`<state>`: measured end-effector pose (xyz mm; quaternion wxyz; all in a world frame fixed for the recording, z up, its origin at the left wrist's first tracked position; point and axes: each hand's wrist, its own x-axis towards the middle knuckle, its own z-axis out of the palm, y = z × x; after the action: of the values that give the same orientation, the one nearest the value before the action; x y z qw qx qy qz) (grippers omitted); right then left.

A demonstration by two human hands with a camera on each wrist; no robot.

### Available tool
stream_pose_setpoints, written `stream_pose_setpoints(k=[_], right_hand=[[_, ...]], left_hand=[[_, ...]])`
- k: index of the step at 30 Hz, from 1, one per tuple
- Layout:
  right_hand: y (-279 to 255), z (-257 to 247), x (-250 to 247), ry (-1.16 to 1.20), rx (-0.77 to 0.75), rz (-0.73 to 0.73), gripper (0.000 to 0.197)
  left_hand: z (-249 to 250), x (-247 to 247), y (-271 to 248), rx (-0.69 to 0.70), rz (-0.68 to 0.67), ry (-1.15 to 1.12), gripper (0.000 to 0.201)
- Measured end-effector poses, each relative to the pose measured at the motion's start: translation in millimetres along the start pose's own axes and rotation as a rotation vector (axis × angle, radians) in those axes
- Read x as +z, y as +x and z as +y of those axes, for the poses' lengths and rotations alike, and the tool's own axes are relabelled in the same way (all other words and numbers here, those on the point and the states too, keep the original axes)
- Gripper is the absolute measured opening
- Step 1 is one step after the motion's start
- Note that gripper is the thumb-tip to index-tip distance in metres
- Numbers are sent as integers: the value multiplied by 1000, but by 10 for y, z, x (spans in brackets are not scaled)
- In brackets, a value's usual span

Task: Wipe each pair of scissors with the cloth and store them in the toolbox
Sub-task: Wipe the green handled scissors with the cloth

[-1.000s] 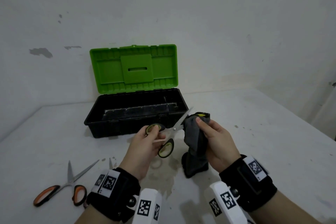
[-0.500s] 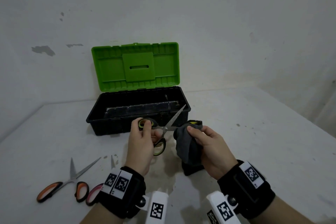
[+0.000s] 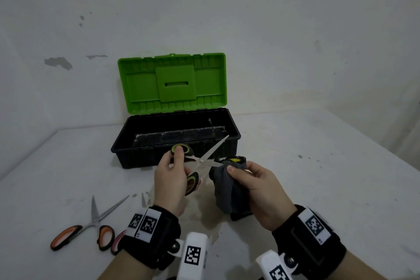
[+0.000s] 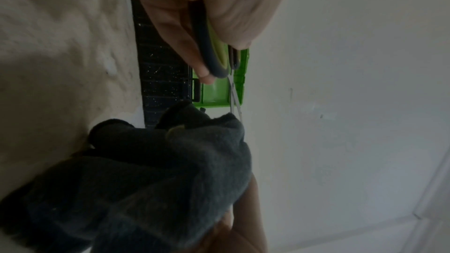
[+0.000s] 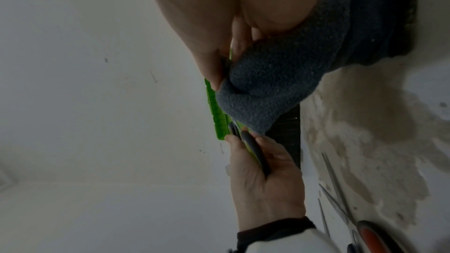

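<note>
My left hand [image 3: 175, 173] grips the black-and-green handles of a pair of scissors [image 3: 202, 160] with spread blades, held above the table in front of the toolbox. One blade points up toward the box, the other runs into the grey cloth [image 3: 223, 185]. My right hand [image 3: 254, 186] holds that cloth bunched around the lower blade. In the left wrist view the green-handled scissors [image 4: 214, 53] sit between my fingers with the cloth [image 4: 158, 170] below. The right wrist view shows the cloth [image 5: 272, 76] and my left hand [image 5: 263, 172]. The black toolbox [image 3: 136, 154] stands open, green lid [image 3: 172, 82] upright.
Orange-handled scissors [image 3: 91, 223] lie open on the white table [image 3: 318, 166] at the near left, with a pink-handled pair [image 3: 118, 238] partly hidden behind my left wrist. A wet stain [image 3: 204, 218] marks the table under my hands. A wall rises behind the toolbox.
The scissors' blades have spread wider. My right hand and the cloth have slid down from the blade tips onto the lower blade. Both hands shifted slightly toward the toolbox.
</note>
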<state>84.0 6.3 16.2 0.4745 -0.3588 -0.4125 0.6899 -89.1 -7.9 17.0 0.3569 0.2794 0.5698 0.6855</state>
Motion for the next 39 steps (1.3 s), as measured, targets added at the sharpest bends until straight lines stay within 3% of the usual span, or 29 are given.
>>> stream_pose_setpoints(k=[4, 10, 19, 27, 39], right_hand=[[-23, -20, -111, -56, 1, -67, 34], [25, -337, -262, -4, -151, 101, 24], [-39, -500, -55, -382, -381, 32, 15], [-13, -363, -14, -423, -332, -27, 13], [18, -301, -38, -528, -343, 26, 9]], left_hand=[[11, -61, 40, 56, 66, 13, 25], [3, -109, 44, 122, 54, 57, 24], [-47, -101, -13, 169, 51, 171, 28], [-56, -119, 0, 152, 76, 182, 27], [-37, -137, 23, 114, 46, 108, 25]])
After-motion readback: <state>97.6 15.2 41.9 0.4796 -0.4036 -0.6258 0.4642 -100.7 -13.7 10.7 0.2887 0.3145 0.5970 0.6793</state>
